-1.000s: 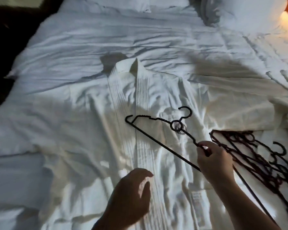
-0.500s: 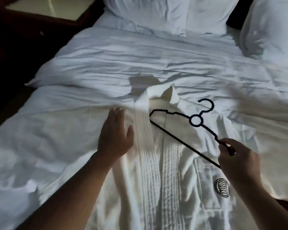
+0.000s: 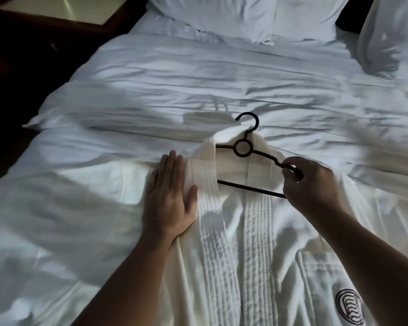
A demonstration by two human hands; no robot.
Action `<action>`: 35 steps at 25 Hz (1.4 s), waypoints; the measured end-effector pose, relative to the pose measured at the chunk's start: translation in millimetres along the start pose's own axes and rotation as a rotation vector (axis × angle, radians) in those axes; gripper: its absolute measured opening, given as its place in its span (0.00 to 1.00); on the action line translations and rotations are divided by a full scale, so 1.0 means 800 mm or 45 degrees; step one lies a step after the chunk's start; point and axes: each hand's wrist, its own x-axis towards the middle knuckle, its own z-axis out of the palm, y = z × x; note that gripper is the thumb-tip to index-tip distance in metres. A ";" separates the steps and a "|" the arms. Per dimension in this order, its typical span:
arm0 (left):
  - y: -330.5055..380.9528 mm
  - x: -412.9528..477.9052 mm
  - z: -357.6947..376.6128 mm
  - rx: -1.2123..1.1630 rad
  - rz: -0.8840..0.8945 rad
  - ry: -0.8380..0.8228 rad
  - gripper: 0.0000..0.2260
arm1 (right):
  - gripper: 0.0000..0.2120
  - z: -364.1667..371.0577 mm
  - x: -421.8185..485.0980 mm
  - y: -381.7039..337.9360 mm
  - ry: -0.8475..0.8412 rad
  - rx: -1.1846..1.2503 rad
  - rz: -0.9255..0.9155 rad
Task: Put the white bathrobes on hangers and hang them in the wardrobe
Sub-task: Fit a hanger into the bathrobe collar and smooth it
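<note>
**Hanger's left end is in; the right shoulder is still to do**

Well left of and beyond the collar (image 3: 210, 165), a dark nightstand (image 3: 45, 12) sits off the bed (image 3: 174, 90), clear of your work.

Just left of the collar, your left hand (image 3: 172, 196) lies flat, fingers straight and together, pressing the white bathrobe (image 3: 222, 243) down at its left shoulder, much as it did half a second ago.

At the collar is the change. The black hanger (image 3: 262, 153) was then above the robe's front with its left tip outside the lapel. Now that tip has gone under the left side of the collar, and the hook pokes out past the collar onto the duvet. So I judge one shoulder is started.

Just right of the collar, your right hand (image 3: 309, 182) pinches the hanger's right arm near its end, fingers curled round it. That arm and the lower bar lie on top of the cloth, so the right lapel probably has to be lifted over them.

Right of and below the collar is the chest pocket with its round crest (image 3: 349, 307). Beyond the collar are the pillows (image 3: 222, 17). The wardrobe is out of view.
</note>
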 end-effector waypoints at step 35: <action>-0.003 0.007 0.012 -0.003 0.029 -0.086 0.26 | 0.16 0.059 -0.040 -0.057 -0.311 -0.313 0.384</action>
